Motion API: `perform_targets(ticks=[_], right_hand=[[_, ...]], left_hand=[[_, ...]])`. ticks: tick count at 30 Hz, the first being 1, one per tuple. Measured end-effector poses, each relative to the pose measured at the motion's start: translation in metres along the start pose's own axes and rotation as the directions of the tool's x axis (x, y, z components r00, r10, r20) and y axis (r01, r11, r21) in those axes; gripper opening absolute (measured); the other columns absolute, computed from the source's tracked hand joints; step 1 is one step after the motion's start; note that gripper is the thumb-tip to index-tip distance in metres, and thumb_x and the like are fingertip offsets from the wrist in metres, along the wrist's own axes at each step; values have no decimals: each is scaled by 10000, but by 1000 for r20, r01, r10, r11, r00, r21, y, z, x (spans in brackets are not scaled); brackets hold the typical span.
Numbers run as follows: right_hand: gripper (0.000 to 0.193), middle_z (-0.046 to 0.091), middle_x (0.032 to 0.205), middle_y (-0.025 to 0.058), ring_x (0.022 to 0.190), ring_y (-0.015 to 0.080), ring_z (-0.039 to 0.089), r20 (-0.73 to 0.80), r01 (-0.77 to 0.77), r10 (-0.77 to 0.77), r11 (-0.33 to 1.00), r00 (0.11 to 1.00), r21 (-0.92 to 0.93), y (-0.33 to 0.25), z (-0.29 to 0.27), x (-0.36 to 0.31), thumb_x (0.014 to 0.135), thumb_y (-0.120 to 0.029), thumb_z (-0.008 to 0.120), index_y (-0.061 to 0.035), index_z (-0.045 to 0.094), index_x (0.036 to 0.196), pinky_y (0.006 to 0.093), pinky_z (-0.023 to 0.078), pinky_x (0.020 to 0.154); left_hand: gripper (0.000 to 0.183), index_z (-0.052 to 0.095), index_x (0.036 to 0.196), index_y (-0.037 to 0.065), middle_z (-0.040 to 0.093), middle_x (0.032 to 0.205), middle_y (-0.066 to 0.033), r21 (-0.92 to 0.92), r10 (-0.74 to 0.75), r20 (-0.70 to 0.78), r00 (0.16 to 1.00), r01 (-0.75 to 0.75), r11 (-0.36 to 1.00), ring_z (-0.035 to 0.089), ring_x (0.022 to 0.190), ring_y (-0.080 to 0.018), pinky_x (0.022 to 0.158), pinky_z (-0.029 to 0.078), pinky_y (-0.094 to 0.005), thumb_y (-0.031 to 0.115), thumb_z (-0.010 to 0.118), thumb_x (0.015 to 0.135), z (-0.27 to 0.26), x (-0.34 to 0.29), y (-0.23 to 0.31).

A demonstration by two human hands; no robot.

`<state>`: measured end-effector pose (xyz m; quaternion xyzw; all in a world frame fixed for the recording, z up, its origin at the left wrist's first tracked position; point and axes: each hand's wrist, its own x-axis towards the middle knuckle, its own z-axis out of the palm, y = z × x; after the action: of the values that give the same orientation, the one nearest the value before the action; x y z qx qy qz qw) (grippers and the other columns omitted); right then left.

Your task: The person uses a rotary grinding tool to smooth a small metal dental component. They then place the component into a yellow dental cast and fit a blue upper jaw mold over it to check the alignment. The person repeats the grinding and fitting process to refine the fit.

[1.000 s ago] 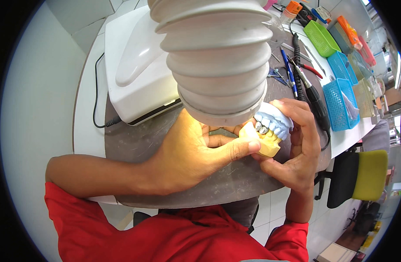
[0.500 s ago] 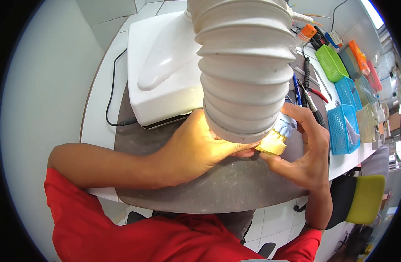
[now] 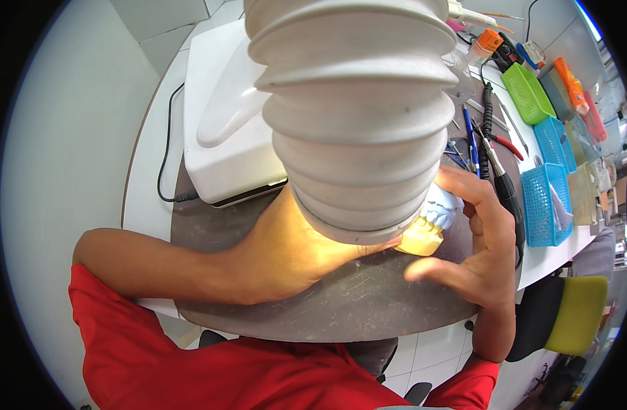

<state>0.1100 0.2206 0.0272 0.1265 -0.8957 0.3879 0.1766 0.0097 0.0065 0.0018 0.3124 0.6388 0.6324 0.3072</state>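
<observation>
Under a wide ribbed white hose I see a dental cast with a yellow base and a pale blue upper part with teeth shapes. My left hand grips its left side, the thumb tip against the yellow base; the hose covers the other fingers. On the right of the cast my right hand is curved, with the thumb spread well away from the base. Its index finger arches close to the blue part; whether it touches cannot be seen. A bright light falls on the left hand and cast.
A white machine with a black cable stands at left on the grey mat. Beyond my right hand lie a black handpiece, a blue pen and red-handled pliers. Blue baskets and a green basket line the right.
My right thumb has come off the yellow base and spread away. The cast sits slightly lower in view. The hose appears larger and further left, as the view has shifted.
</observation>
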Motion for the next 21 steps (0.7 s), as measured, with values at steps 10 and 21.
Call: perform_targets(ticks=[10,21], right_hand=[[378,656,1221,149,1101,200,638,-113,-154,182,963,977,219,-2,4,-5,950,-187,665,16,597,1261,316,501,930],[137,693,877,125,668,129,623,-357,-376,299,911,885,-171,21,4,7,927,-84,650,1,658,1034,249,472,573]], left_hand=[[411,582,1221,-11,663,1144,-84,-98,-71,117,991,83,992,617,1035,-141,871,512,-299,161,754,891,-3,4,9],[315,597,1172,-2,566,1220,-125,163,91,210,974,-127,978,572,1190,-212,1047,504,-336,-65,655,869,-1,2,-3]])
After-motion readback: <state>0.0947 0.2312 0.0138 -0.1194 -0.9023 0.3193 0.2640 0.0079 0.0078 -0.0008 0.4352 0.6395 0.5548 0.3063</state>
